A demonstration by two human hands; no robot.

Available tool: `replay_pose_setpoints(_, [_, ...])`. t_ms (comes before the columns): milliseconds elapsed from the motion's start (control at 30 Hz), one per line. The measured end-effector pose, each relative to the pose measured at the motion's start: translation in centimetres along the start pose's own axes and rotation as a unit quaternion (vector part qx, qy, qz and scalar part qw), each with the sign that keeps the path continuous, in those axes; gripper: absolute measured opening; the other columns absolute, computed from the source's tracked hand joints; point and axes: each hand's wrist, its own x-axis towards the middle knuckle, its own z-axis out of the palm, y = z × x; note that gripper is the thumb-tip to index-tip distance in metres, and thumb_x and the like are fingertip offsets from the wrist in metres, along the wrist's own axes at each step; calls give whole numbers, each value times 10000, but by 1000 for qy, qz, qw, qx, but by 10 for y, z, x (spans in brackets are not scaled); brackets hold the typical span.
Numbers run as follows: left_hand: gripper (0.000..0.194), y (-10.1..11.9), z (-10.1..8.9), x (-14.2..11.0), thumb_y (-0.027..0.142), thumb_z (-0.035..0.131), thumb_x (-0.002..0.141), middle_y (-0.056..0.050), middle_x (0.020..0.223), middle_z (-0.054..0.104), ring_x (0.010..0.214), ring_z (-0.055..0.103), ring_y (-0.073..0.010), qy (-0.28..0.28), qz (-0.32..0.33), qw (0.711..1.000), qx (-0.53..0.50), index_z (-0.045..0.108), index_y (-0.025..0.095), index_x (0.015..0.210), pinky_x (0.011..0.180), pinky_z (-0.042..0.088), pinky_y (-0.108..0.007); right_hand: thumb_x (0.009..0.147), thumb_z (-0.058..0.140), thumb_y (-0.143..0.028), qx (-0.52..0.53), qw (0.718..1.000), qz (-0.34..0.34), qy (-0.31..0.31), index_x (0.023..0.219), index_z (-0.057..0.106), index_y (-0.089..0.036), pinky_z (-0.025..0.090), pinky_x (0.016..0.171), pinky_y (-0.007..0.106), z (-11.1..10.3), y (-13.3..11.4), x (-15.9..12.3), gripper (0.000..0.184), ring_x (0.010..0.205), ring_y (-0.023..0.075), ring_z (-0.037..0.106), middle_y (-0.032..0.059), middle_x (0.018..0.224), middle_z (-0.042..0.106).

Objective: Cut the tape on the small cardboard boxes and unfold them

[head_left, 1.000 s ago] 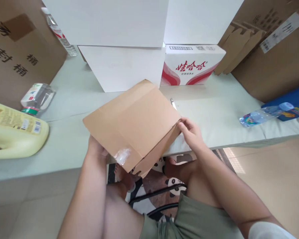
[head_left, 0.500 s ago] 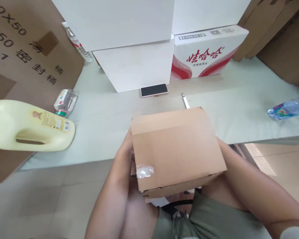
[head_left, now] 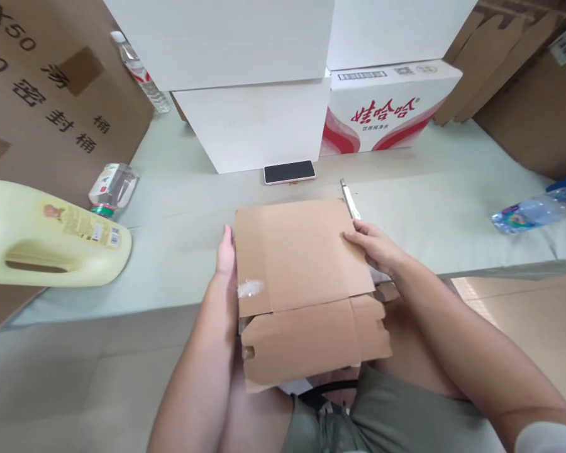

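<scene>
A brown cardboard box (head_left: 306,251) is held between my two hands over the table's front edge and my lap. Its near side flap (head_left: 311,340) hangs toward me, with notched edges. A shiny piece of clear tape sticks to the box's left part. My left hand (head_left: 226,251) grips the left side, thumb showing at the edge and other fingers hidden. On the right, my right hand (head_left: 375,245) pinches the box edge with its thumb on top. Just beyond that hand lies a white utility knife (head_left: 349,199).
A phone (head_left: 289,172) lies before white cartons (head_left: 249,126). To the left are a pale yellow jug (head_left: 89,220), a small clear bottle (head_left: 113,189) and a large brown carton (head_left: 75,38). A plastic bottle (head_left: 523,216) lies at the right.
The box has flattened and shifted slightly left, and its near flap has come into view. My right hand has come up onto the right edge, its thumb now visible.
</scene>
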Motion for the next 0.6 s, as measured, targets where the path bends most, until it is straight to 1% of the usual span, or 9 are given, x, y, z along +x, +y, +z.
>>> replay_pose_setpoints(33, [531,3,-2,4,679,524,815,-102,724,709,721,718,-291,-7,-12,1000,-13,699,184,894,622,592,-414,582,898,-410,-9,1000,-3,3,924,655,-233,551,704,264,0,2,2,456,777,165,698,4,858,742])
replay_pose_setpoints(100, [347,7,-5,9,483,661,796,-92,715,714,698,717,-269,-13,-18,1000,-8,703,157,904,647,602,-395,607,882,-423,-11,1000,-15,8,917,645,-230,546,693,264,-3,3,5,435,732,156,691,-8,809,736])
replay_pose_setpoints(200, [170,11,-8,12,214,730,727,-68,707,719,638,700,-229,28,8,1000,-13,698,135,873,674,609,-377,687,760,-600,14,1000,-19,14,947,642,-250,540,650,301,-12,-2,6,452,659,174,678,-21,735,715])
replay_pose_setpoints(267, [109,13,-10,15,209,681,777,-69,745,728,647,698,-215,62,31,995,-72,692,138,860,689,610,-371,730,592,-760,35,999,-29,0,993,648,-269,545,686,354,-19,-7,3,561,750,224,705,4,785,731])
replay_pose_setpoints(367, [112,15,-12,22,229,600,863,-68,843,741,728,706,-191,98,79,978,-168,689,162,876,722,602,-330,704,409,-900,38,996,-71,-40,1099,645,-296,538,808,427,-22,-8,-4,759,1043,295,683,50,1020,750])
replay_pose_setpoints(433, [102,14,-12,26,230,605,872,-63,895,742,782,703,-182,102,92,972,-188,686,176,899,747,594,-315,667,579,-834,24,995,-85,-38,1112,640,-303,542,815,404,-17,-3,-7,695,1067,279,667,46,1060,743])
replay_pose_setpoints(467, [93,13,-12,28,229,619,864,-60,911,740,801,700,-182,99,92,973,-188,684,182,911,758,591,-314,635,717,-728,21,996,-83,-20,1085,644,-297,552,768,366,-13,2,-7,627,987,251,682,33,1007,746])
replay_pose_setpoints(533, [97,13,-10,27,234,639,847,-55,916,734,808,693,-185,89,87,976,-181,680,188,922,757,587,-318,557,888,-477,29,996,-76,33,963,650,-262,522,567,261,-5,9,-8,517,677,154,640,-15,796,712])
replay_pose_setpoints(600, [128,14,-9,24,284,613,856,-53,886,724,767,684,-184,72,87,975,-189,675,191,917,716,581,-316,532,915,-407,44,993,-75,77,835,625,-224,370,367,194,-1,12,-13,458,439,65,442,-61,618,606])
